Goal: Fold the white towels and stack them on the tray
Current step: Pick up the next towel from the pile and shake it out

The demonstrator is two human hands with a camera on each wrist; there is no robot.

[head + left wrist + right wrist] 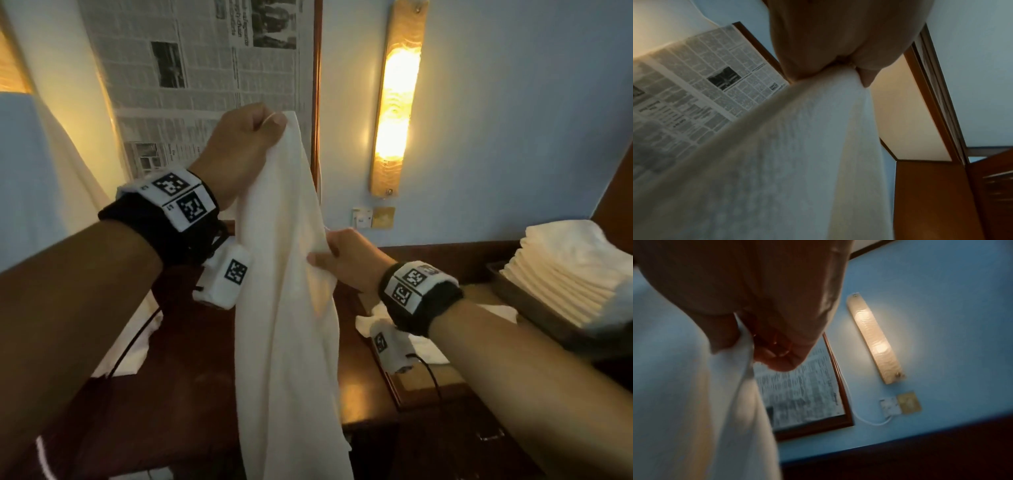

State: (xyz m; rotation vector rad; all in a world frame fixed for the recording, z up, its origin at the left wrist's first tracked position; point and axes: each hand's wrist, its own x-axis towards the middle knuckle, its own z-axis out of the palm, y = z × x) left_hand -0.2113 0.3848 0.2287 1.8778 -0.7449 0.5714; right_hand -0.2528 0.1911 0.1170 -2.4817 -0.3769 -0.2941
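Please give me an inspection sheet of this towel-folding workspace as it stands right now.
Surface: dark wooden desk, glossy.
Job's things: white towel held up, hanging unfolded; folded towels stacked on tray.
Clutter: white cloth lying loose on the desk.
Grippers: left hand pinches the towel's top corner; right hand pinches its edge lower down.
Cables: black cable hanging from the left wrist camera; another at the right wrist.
Surroundings: lit wall lamp, framed newspaper, blue wall.
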